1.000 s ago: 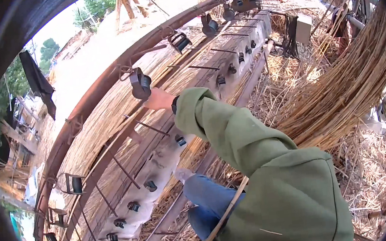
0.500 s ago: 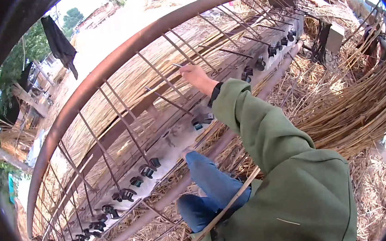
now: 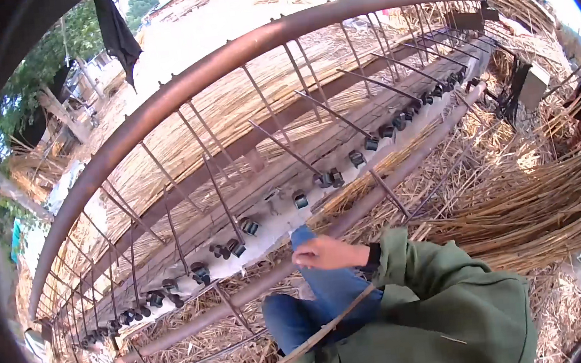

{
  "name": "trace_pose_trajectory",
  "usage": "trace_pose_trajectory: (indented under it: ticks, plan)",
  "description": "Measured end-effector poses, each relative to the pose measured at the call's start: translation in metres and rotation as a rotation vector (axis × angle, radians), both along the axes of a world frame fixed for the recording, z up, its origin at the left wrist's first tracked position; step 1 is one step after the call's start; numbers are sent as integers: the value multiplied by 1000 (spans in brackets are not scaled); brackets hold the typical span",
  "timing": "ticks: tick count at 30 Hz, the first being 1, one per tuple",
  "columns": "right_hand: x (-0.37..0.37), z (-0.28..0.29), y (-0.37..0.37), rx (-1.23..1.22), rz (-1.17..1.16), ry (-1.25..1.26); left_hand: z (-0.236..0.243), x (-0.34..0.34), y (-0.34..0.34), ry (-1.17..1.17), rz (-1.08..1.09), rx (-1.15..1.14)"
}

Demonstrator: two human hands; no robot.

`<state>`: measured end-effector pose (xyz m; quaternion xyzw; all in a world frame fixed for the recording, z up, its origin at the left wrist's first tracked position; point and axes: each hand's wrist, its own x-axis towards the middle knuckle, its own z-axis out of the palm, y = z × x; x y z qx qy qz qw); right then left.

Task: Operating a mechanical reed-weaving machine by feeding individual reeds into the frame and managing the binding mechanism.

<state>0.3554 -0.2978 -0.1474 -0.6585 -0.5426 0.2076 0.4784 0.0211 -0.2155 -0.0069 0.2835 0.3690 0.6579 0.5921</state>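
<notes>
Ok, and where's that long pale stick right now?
In the head view, the stick slants up rightward across the lower middle, in front of the blue jeans and green jacket, just below the right hand.

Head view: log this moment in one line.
right hand: loosely curled over jeans leg, contact unclear | dark fittings: along pale strip | curved pipe: beyond

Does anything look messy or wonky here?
Yes, messy: loose straw lies scattered beside the long, lined-up stalks. The brown bar looks bent like a bow, though the wide lens may cause that. I see nothing clearly broken.
</notes>
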Motion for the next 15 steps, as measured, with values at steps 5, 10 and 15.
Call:
trace_pose_trajectory:
  ticks: [5,10,15]
  plan:
    - [-102,23,-19,197,374,-194,-4,11,-1,-186,-71,10]
    - [-119,22,-19,-138,529,-79,-22,28,-6,-172,-25,-129]
    - [-107,15,-35,18,368,-140,-29,25,-5,-71,-70,-168]
